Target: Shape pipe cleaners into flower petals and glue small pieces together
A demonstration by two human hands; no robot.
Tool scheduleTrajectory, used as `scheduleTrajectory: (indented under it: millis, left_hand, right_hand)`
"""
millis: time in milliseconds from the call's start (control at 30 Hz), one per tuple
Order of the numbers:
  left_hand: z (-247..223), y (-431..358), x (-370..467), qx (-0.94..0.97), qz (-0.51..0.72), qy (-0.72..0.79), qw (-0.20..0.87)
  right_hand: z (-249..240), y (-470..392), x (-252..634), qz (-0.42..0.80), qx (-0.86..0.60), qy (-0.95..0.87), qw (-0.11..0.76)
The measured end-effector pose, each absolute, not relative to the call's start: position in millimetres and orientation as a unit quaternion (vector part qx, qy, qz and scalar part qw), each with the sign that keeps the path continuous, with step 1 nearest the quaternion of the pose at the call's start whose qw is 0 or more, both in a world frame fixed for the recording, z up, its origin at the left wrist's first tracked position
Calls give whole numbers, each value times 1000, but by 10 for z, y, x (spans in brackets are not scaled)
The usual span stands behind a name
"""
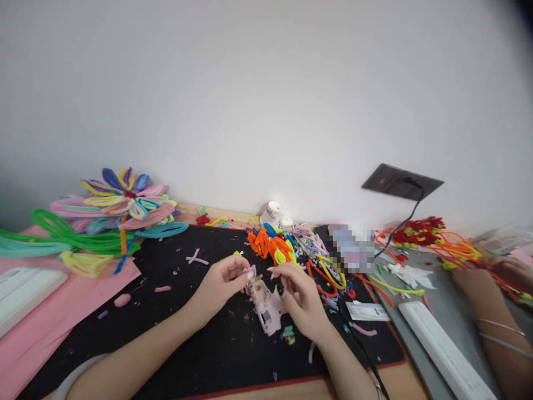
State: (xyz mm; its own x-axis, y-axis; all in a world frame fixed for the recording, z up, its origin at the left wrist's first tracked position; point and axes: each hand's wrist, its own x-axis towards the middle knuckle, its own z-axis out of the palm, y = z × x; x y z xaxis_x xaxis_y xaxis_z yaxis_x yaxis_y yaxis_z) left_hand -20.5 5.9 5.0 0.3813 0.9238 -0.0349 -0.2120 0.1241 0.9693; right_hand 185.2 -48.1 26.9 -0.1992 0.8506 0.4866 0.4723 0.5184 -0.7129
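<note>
On the black mat [166, 344] lies a small pale pink device [266, 308] with a beaded, decorated part and a dark square on it. My left hand [222, 286] is closed at its upper left, thumb and fingertips pinching a small purple piece [251, 270]. My right hand [302, 297] curves along the device's right side, fingers bent and apart, with a small gap between thumb and index fingertip. Nothing shows between those fingers. Orange pipe-cleaner bundles [266, 244] lie just behind both hands.
A multicoloured pipe-cleaner flower [129, 200] rests on pink paper [54, 311] at left. Behind are a white cup [272, 211] and loose scraps. At right are a blurred phone [352, 248], a black cable [362, 347], a white bar [445, 350] and another person's hands [478, 283].
</note>
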Motion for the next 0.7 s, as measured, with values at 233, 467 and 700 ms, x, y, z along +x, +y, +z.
scheduleTrajectory:
  millis: [233,467,700]
  left_hand:
    - [69,89,-219,492,471,365,634]
    - [66,99,-204,486,469,364,641]
    - [45,85,-207,492,456,350,653]
  right_hand:
    - [583,-95,2572,89,-728,-595,329]
    - [599,587,3022,45,-839,-521,151]
    - [492,754,3088,32,-826,-509,239]
